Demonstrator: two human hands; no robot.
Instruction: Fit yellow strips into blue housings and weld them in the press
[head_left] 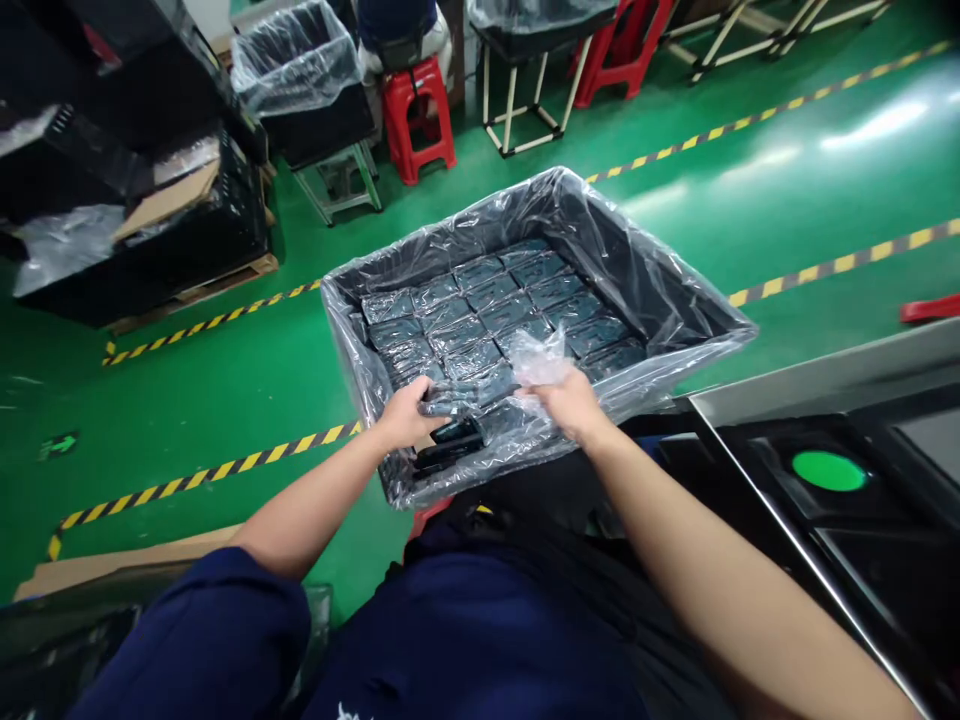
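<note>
Head view: I see the left hand (407, 415) pinching a dark, glossy packet (459, 397) in clear film, at the near side of a lined black crate (671, 295). Beside it, the right hand (576, 405) pinches crumpled clear plastic (538, 355), which hides some of the wrapped packets (491, 290) in rows. Beyond, left to right, stand a lined bin (319, 130) and a red stool (401, 115).
</note>
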